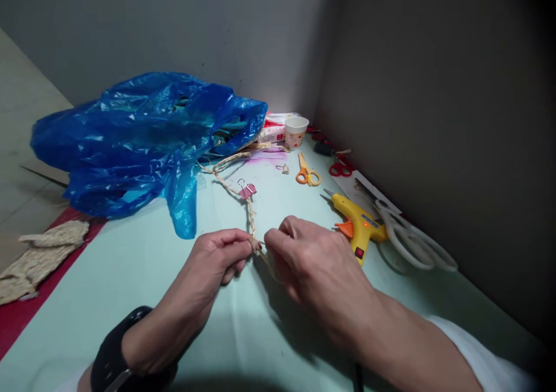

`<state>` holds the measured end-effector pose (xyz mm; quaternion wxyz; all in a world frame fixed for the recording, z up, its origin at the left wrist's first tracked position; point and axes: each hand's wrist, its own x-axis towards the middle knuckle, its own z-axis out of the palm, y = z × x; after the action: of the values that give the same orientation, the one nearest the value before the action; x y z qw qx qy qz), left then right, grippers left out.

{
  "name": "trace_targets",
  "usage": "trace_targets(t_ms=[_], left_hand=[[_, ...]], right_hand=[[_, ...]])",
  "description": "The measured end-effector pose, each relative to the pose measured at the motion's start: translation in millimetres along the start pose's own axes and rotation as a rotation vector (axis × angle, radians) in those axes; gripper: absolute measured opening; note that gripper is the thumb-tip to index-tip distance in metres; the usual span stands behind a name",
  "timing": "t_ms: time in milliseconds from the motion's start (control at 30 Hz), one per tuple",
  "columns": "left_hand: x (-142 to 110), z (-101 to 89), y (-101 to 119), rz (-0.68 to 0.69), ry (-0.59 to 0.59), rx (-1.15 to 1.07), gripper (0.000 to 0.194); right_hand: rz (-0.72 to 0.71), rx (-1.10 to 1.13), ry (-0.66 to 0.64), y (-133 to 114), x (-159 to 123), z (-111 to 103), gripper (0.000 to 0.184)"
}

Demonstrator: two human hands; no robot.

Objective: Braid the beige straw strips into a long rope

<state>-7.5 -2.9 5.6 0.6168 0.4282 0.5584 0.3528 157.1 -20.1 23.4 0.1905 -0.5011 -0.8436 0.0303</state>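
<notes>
A pale braided straw cord (pixel 251 215) runs down the table toward me from beside the blue bag. Farther up the cord, a pink binder clip (pixel 247 191) grips it. Its near end is pinched between the thumb and fingers of my left hand (pixel 228 256), with a dark watch on that wrist. Close on the right, my right hand (pixel 306 259) has its fingers closed around loose strands at the same end. Those fingertips are partly hidden by the back of the hand.
A crumpled blue plastic bag (pixel 143 143) lies back left, and woven straw pieces (pixel 47 253) rest at the left edge. A yellow glue gun (pixel 358 221), large white-handled scissors (pixel 412 241), orange scissors (pixel 306 172), red-handled scissors (pixel 341 168) and a paper cup (pixel 296 132) stand right and back, near the wall.
</notes>
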Motion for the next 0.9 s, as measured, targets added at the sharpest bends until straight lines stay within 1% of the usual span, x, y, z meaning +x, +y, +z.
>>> trace_targets(t_ms=[100,133,200,300,400,500,567,633,667,700,733,767,800,833,867,900], left_hand=[[-1,0.6,-2,0.008,0.006,-0.019,0.014],[-1,0.7,-1,0.012,-0.004,-0.032,0.015],[-2,0.1,-1,0.002,-0.038,-0.071,0.016],[-1,-3.9,0,-0.04,-0.075,-0.168,0.008],[0,-9.3,0,-0.072,-0.095,-0.262,0.003],[1,-11.8,-2,-0.066,-0.13,-0.322,0.004],[0,-11.5,-3,-0.057,-0.133,-0.337,0.006],[-1,-10.6,-4,-0.051,-0.13,-0.339,0.009],[-2,-10.3,-4,-0.049,-0.135,-0.341,0.01],[-3,-10.1,-4,-0.047,-0.142,-0.342,0.01],[-3,-10.1,-4,-0.042,-0.148,-0.34,0.01],[-3,-10.2,-4,-0.039,-0.154,-0.339,0.009],[-3,-10.4,-4,-0.037,-0.157,-0.336,0.01],[-3,-10.6,-4,-0.033,-0.158,-0.333,0.01],[-3,-10.8,-4,-0.03,-0.156,-0.33,0.01],[-3,-10.9,-3,-0.026,-0.158,-0.329,0.01]], right_hand=[[-0.138,-0.062,0.176,-10,-11,10,0.015],[-0.194,-0.068,0.209,-14,-15,14,0.016],[-0.295,-0.059,0.222,-19,-20,22,0.02],[-0.362,-0.065,0.154,-21,-23,31,0.02],[-0.355,-0.129,0.078,-20,-24,35,0.014],[-0.351,-0.162,-0.022,-19,-23,33,0.012],[-0.349,-0.129,-0.117,-16,-21,25,0.014],[-0.3,-0.048,-0.253,-9,-18,12,0.01],[-0.255,-0.004,-0.32,-4,-15,3,0.015],[-0.186,0.027,-0.376,3,-11,-6,0.027],[-0.107,0.031,-0.386,12,-8,-14,0.038],[-0.038,0.016,-0.338,20,-3,-21,0.045],[0.031,-0.013,-0.238,27,1,-26,0.045],[0.081,-0.019,-0.139,33,5,-28,0.041],[0.113,0.017,-0.073,37,8,-28,0.035],[0.131,0.102,-0.059,39,11,-25,0.031]])
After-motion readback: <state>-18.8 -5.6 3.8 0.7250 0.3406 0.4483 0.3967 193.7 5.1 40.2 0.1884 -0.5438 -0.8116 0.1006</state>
